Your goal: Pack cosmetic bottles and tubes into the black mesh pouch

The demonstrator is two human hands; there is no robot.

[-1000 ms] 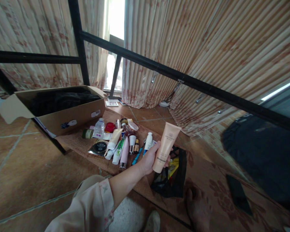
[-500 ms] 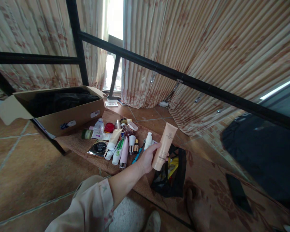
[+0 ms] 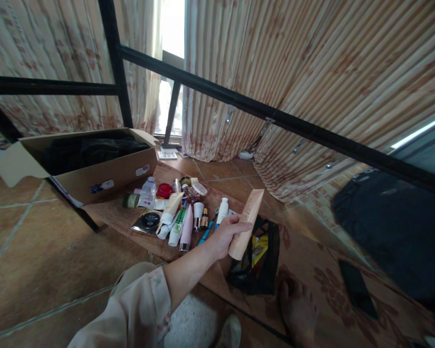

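Note:
My left hand [image 3: 226, 237] reaches in from the lower left and is closed around a beige squeeze tube [image 3: 252, 210]. The tube stands tilted, cap end down, with small lines of print facing me. It is held over the edge of a black mesh bag [image 3: 271, 266] that has something yellow inside. Just beyond the hand, a white pump bottle [image 3: 223, 210] lies beside a blue toothbrush [image 3: 206, 235]. Left of these lie a pink tube [image 3: 186, 227], a small dark dropper bottle [image 3: 204, 220] and a cream-coloured tube [image 3: 172, 208]. My right hand is out of view.
An open cardboard box [image 3: 105, 171] with dark contents sits at the bench's left end. Black metal rails [image 3: 210, 89] cross in front of curtains [image 3: 232, 48]. A phone [image 3: 358, 289] lies on the brown cloth [image 3: 322, 261], and a bare foot [image 3: 299, 309] rests near the bag.
My left hand has turned the beige tube, so its finely printed side shows instead of its logo side. My fingers now cross its front. The other items have stayed put.

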